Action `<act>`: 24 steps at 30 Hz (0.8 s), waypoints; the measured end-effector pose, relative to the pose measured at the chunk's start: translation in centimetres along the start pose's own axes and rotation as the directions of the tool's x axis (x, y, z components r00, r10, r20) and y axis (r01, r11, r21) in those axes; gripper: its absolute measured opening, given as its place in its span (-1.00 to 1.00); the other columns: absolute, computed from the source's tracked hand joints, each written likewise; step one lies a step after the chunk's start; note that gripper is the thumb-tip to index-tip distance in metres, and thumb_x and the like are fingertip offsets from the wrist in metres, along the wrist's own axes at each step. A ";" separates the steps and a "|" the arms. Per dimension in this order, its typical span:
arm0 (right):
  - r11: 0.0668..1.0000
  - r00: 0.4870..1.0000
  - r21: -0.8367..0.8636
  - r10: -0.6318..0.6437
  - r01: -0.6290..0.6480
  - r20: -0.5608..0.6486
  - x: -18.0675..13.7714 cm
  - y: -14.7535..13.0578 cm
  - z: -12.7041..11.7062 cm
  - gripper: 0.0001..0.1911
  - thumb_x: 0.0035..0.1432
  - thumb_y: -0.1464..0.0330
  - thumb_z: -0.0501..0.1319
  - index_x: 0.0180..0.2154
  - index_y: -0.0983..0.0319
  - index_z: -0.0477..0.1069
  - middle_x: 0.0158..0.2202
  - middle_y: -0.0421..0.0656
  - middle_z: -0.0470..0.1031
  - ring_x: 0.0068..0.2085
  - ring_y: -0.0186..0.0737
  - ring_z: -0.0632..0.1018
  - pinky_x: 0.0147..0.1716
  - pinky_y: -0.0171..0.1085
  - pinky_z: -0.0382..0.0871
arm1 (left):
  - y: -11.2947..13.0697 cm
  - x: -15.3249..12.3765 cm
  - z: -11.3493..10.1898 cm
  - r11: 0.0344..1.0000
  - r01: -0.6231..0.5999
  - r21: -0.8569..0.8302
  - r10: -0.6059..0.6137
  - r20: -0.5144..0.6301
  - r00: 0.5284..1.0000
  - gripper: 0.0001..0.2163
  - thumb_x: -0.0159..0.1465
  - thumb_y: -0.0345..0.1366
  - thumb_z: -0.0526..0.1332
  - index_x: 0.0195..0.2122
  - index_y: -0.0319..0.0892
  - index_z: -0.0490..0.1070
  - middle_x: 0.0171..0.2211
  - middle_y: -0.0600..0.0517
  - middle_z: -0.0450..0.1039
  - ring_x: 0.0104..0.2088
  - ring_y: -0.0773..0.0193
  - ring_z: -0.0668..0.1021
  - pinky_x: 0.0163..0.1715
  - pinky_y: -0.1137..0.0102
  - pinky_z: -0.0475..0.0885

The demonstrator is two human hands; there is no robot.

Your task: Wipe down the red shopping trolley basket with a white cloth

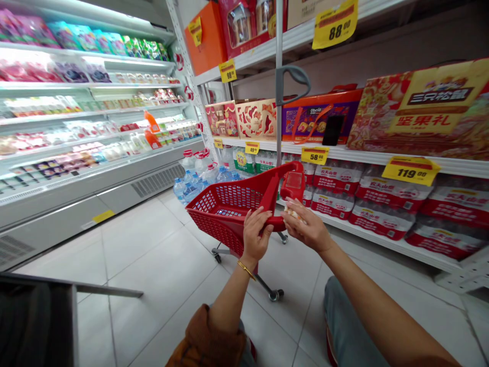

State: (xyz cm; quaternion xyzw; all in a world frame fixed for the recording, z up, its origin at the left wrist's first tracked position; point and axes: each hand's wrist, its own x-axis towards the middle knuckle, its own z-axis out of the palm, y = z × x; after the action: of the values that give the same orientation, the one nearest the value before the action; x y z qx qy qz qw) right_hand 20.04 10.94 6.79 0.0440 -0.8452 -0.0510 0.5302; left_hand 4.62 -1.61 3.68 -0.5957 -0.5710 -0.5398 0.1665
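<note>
A red plastic shopping cart (225, 227) with a perforated basket and metal wheeled legs stands in front of me. My left hand (256, 235), a gold bracelet at its wrist, curls over the cart's red handle (275, 223) at the near end. On the handle's other side, my right hand (308, 227) is closed around a small white-and-orange item (297, 213); the fingers cover most of it, so its kind is unclear. Just beyond the right hand sits the red tray-like panel (294, 181) of the cart.
Stacked bottled-water packs (336, 186) and gift boxes (424, 109) fill the shelving on the right. Large water jugs (202, 171) stand on the floor behind the cart. A refrigerated display (114, 204) runs along the left. A dark metal-edged object (38, 316) is at lower left.
</note>
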 end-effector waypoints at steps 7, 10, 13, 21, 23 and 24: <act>0.969 0.968 0.020 0.246 -0.245 -0.039 -0.6 2.2 -0.8 -0.69 0.28 0.41 0.17 0.04 0.17 0.47 -0.02 0.04 0.55 0.05 -0.05 0.58 0.00 -0.05 0.57 | 0.1 0.1 -0.2 1.000 0.000 -0.007 0.000 -0.011 1.000 -0.78 0.36 -0.27 0.15 -0.01 -0.12 0.45 -0.03 -0.05 0.57 0.15 0.13 0.47 0.26 0.06 0.15; 0.959 0.956 0.022 0.284 -0.284 -0.078 -0.1 1.8 -1.1 -0.69 0.27 0.42 0.17 0.04 0.16 0.47 -0.04 0.02 0.55 0.04 -0.05 0.57 0.01 -0.05 0.56 | 0.1 0.0 -0.3 1.000 0.005 -0.009 -0.005 -0.010 1.000 -0.79 0.36 -0.28 0.15 -0.01 -0.11 0.45 -0.02 -0.05 0.57 0.15 0.13 0.47 0.26 0.05 0.15; 0.982 0.979 0.067 0.184 -0.179 -0.083 1.1 -0.5 -0.7 -0.67 0.25 0.44 0.20 0.05 0.18 0.45 0.02 0.03 0.52 0.12 -0.04 0.52 0.07 -0.03 0.51 | 0.0 -0.2 -0.5 1.000 0.007 -0.012 -0.007 -0.006 1.000 -0.78 0.36 -0.28 0.15 -0.01 -0.11 0.45 -0.02 -0.05 0.57 0.15 0.12 0.47 0.26 0.03 0.16; 0.999 0.999 -0.044 -0.023 0.022 -0.023 1.8 -3.3 1.6 -0.72 0.21 0.40 0.26 -0.02 0.16 0.48 -0.03 -0.01 0.56 0.14 -0.04 0.49 0.09 0.05 0.46 | -0.1 -0.2 -0.7 1.000 0.010 -0.005 -0.010 -0.002 1.000 -0.77 0.37 -0.26 0.13 -0.01 -0.12 0.47 -0.04 -0.08 0.57 0.14 0.11 0.48 0.24 0.02 0.19; 0.999 0.999 -0.028 -0.022 0.021 -0.030 1.5 -2.8 1.6 -0.71 0.19 0.41 0.28 -0.02 0.19 0.48 -0.05 0.02 0.57 0.11 -0.05 0.52 0.07 0.00 0.49 | 0.0 -0.1 -0.7 1.000 0.006 0.001 -0.006 0.002 1.000 -0.77 0.36 -0.25 0.14 -0.02 -0.13 0.47 -0.03 -0.09 0.57 0.14 0.10 0.48 0.24 0.01 0.19; 1.000 0.999 -0.018 -0.018 0.017 -0.031 1.4 -2.5 1.5 -0.72 0.19 0.40 0.29 -0.03 0.19 0.49 -0.05 0.03 0.57 0.09 -0.05 0.53 0.06 -0.01 0.50 | 0.0 -0.1 -0.7 1.000 0.007 0.004 -0.007 0.005 1.000 -0.77 0.36 -0.25 0.15 -0.02 -0.13 0.47 -0.03 -0.09 0.57 0.14 0.10 0.48 0.24 0.01 0.19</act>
State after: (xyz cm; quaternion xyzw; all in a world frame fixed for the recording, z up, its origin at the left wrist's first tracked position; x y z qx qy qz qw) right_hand 18.16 8.30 7.08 0.0476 -0.8359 -0.0624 0.5432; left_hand 4.30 -2.26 3.85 -0.5947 -0.5744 -0.5379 0.1644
